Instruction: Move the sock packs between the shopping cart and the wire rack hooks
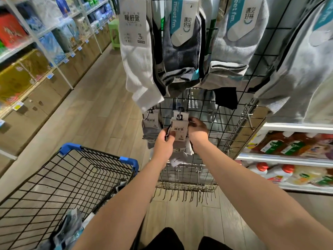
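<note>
Sock pack (179, 129): hung on a hook (179, 112) of the wire grid (225, 109), held between the fingers of both hands.
Risk: the card header may be torn, or the pack dropped toward the cart (72, 177), if it is pulled askew.
Left hand (164, 141): fingers curled, pinching the pack's left edge.
Right hand (198, 129): fingers curled round the upper right edge; both arms are extended forward.

On your left: a wire shopping cart (72, 177) with blue corner guards; shelves of boxed goods (27, 56); a green stool (114, 33) down the aisle. Above you: white socks (138, 69), dark grey socks (180, 56), light grey socks (232, 56) hanging. On your right: shelved bottles (281, 145).
</note>
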A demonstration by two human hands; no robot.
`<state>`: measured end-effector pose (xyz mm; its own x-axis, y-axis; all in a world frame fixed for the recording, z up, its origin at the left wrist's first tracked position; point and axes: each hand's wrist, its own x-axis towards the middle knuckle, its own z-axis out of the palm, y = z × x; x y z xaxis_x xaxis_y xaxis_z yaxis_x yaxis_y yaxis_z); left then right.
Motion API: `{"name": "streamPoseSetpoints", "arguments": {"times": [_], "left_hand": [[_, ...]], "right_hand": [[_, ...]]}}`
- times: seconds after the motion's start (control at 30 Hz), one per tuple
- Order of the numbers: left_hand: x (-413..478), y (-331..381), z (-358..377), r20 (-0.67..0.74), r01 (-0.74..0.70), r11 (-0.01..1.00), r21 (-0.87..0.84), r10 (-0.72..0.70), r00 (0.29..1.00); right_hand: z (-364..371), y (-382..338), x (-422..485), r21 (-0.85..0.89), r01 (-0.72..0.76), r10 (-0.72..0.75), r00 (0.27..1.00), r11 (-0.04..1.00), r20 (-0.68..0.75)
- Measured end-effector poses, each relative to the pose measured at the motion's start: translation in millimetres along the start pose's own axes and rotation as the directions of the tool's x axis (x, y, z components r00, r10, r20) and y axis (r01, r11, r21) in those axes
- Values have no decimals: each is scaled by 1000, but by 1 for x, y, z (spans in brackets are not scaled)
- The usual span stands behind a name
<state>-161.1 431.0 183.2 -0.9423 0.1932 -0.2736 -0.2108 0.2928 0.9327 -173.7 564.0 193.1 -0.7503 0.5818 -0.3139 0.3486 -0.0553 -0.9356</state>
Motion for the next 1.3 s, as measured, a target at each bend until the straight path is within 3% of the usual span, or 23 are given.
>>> {"name": "streamPoseSetpoints", "arguments": {"times": [0.13, 0.27, 0.43, 0.67, 0.93, 1.13, 1.17, 1.27, 1.3], "left_hand": [[-2, -2, -1, 28, -25, 1000, -2, 25, 999], [-14, -3, 2, 61, -27, 1000, 9, 26, 998], [-23, 4, 5, 25, -41, 999, 35, 40, 999], [-4, 14, 7, -29, -24, 997, 80, 26, 999], [24, 20, 10, -79, 1, 999, -42, -4, 997], [40, 18, 5, -166, -2, 1000, -26, -3, 986], [44, 18, 6, -163, -16, 998, -65, 5, 987], [59, 18, 12, -153, -4, 914, -405, -64, 986], [64, 15, 13, -164, -4, 906, -423, -72, 984]], "right_hand": [[-3, 10, -15, 85, -10, 11, 1000, 996, -12], [-16, 21, -42, -19, 38, -39, 999, 999, -32], [-23, 24, -60, -4, 31, -31, 1000, 1000, -5], [-15, 8, -52, -72, 100, -108, 988, 992, -107], [1, -4, -30, -44, 51, -57, 989, 998, -139], [18, -7, -13, -152, 19, -35, 994, 988, -100], [21, -6, -13, -151, 23, -39, 993, 988, -107], [24, 1, -12, -146, 44, -61, 992, 988, -114], [23, 3, -11, -156, 45, -61, 993, 987, -104]]}}
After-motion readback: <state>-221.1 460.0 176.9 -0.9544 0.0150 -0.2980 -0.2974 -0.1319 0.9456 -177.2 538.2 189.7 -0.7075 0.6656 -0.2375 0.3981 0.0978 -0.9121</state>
